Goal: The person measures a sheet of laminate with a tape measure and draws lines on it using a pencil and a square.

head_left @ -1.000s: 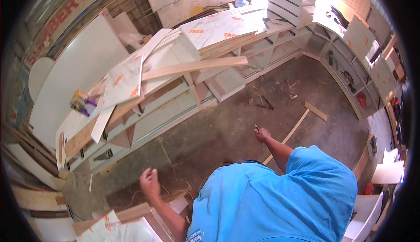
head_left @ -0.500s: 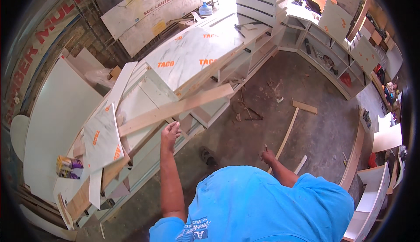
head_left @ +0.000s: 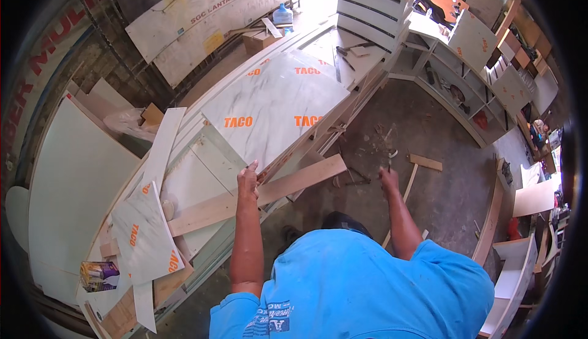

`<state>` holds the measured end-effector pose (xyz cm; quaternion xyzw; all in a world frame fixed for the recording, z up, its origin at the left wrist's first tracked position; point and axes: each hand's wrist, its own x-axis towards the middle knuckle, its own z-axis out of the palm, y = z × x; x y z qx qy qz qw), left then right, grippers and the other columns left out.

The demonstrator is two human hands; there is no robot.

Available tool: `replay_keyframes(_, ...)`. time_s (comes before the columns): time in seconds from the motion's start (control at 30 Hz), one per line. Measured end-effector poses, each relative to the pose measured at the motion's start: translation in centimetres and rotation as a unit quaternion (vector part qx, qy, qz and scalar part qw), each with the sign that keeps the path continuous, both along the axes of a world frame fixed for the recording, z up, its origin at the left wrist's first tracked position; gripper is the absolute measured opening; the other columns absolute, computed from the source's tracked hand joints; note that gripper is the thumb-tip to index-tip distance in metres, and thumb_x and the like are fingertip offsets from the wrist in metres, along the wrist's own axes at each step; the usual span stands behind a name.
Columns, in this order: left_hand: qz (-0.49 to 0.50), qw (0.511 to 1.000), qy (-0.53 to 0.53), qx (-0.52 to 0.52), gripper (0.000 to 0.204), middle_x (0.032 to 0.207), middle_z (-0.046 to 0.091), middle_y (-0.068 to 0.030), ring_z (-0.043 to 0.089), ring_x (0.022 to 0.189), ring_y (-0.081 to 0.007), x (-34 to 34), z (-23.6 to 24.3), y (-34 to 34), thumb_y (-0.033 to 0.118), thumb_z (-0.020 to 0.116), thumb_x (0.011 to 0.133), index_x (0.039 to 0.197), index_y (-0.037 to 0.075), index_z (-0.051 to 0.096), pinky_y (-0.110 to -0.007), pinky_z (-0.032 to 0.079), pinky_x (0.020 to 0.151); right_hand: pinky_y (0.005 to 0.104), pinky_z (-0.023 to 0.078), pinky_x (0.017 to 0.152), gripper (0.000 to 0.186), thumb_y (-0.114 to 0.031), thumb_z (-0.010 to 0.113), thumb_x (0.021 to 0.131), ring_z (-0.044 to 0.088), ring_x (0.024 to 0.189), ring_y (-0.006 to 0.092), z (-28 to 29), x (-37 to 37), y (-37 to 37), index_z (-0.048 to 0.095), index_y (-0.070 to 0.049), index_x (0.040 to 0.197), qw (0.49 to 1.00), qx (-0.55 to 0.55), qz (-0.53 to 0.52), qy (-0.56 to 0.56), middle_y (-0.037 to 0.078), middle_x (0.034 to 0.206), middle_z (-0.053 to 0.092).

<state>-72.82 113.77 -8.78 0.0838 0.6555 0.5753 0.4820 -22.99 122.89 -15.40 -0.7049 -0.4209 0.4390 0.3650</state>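
Left hand (head_left: 247,183), grip unclear, seems to reach the panel (head_left: 278,99), next needing care; right of it, right hand (head_left: 388,180) grasps a stick (head_left: 389,163).

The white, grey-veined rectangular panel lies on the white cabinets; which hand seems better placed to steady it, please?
Probably the left hand: it appears at the near corner of the panel, while the right hand is over the dark floor, holding a small slender object.

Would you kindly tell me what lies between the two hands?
The head view shows one end of a wooden plank, then floor with a slender dark object, between the left hand and right hand.
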Motion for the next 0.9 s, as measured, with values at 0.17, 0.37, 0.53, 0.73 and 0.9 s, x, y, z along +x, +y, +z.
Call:
replay_keyframes(0.17, 0.03, 0.998, 0.019, -0.057, 0.053, 0.077, 0.063, -0.0112, 0.058, 0.053, -0.0198, -0.3, -0.2, 0.6, 0.044, 0.072, 0.091, 0.101, -0.007, 0.06, -0.031, 0.045, 0.047, 0.0293, 0.043, 0.055, 0.031, -0.037, 0.068, 0.091, 0.055, 0.064, 0.0098, 5.6, -5.4, 14.0, 0.068, -0.008, 0.082, 0.989, 0.119, 0.078, -0.049, -0.001, 0.072, 0.061)
replay_keyframes(0.37, 0.071, 0.993, 0.077, -0.049, 0.046, 0.063, 0.057, -0.0068, 0.053, 0.048, -0.0159, 1.9, 2.5, 0.0, 0.042, 0.07, 0.094, 0.092, -0.003, 0.061, -0.031, 0.038, 0.044, 0.035, 0.047, 0.064, 0.04, -0.045, 0.069, 0.089, 0.061, 0.068, 0.016, 11.2, -11.9, 29.0, 0.07, -0.005, 0.085, 0.96, 0.176, 0.135, -0.174, 0.004, 0.072, 0.065)
replay_keyframes(0.53, 0.085, 0.996, 0.023, -0.034, 0.036, 0.061, 0.055, -0.0029, 0.05, 0.047, -0.0128, 5.1, 7.2, -1.2, 0.037, 0.07, 0.095, 0.085, 0.004, 0.061, -0.028, 0.037, 0.045, 0.0447, 0.05, 0.078, 0.062, -0.066, 0.066, 0.082, 0.069, 0.086, 0.0296, 14.6, -16.1, 38.8, 0.071, -0.005, 0.088, 0.907, 0.124, 0.284, -0.286, 0.014, 0.086, 0.072)
replay_keyframes(0.73, 0.148, 0.986, 0.05, -0.054, 0.032, 0.064, 0.052, 0.0018, 0.046, 0.049, -0.0102, 10.7, 9.2, -2.9, 0.034, 0.069, 0.095, 0.079, 0.008, 0.061, -0.025, 0.039, 0.046, 0.0321, 0.045, 0.059, 0.055, -0.058, 0.073, 0.083, 0.059, 0.062, 0.0139, 14.1, -20.0, 44.9, 0.076, -0.005, 0.095, 0.836, 0.013, 0.518, -0.182, 0.002, 0.068, 0.062)
replay_keyframes(0.9, 0.246, 0.966, 0.062, -0.054, 0.026, 0.075, 0.054, 0.0033, 0.048, 0.068, -0.0069, 13.7, 8.6, -7.7, 0.033, 0.069, 0.094, 0.091, 0.007, 0.066, -0.026, 0.039, 0.056, 0.0334, 0.045, 0.065, 0.053, -0.054, 0.067, 0.09, 0.053, 0.067, 0.0115, 12.7, -27.3, 41.6, 0.073, -0.003, 0.103, 0.805, -0.028, 0.58, -0.116, 0.002, 0.075, 0.06)
